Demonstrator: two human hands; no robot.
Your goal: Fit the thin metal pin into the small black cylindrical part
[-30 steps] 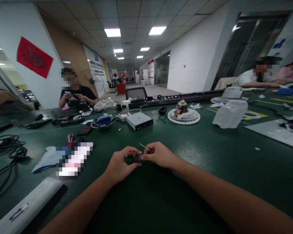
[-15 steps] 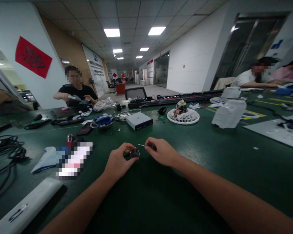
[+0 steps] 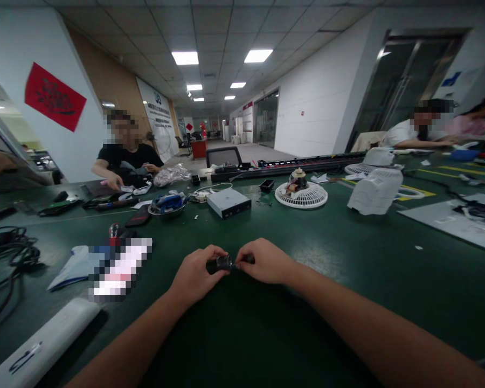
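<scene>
My left hand (image 3: 192, 275) pinches a small dark cylindrical part (image 3: 223, 262) between thumb and fingertips, its round end facing right. Close beside it, my right hand (image 3: 264, 262) is closed in a pinch on a thin metal pin (image 3: 233, 265), mostly hidden by the fingers. The pin's tip is at the cylinder's right end; whether it sits inside or just touches cannot be made out. Both hands are held over the green table (image 3: 242, 334).
Beyond my hands are a grey disc drive (image 3: 228, 203), a white fan grille with a motor (image 3: 301, 196) and a white plastic housing (image 3: 375, 193). On the left lie a long white case (image 3: 44, 345), a blue-white packet (image 3: 75, 264) and black cables (image 3: 12, 248). A person (image 3: 125, 156) sits opposite.
My right hand has moved left and slightly down, bringing the pin from apart to the cylinder's end. The person opposite has lowered a hand to the table.
</scene>
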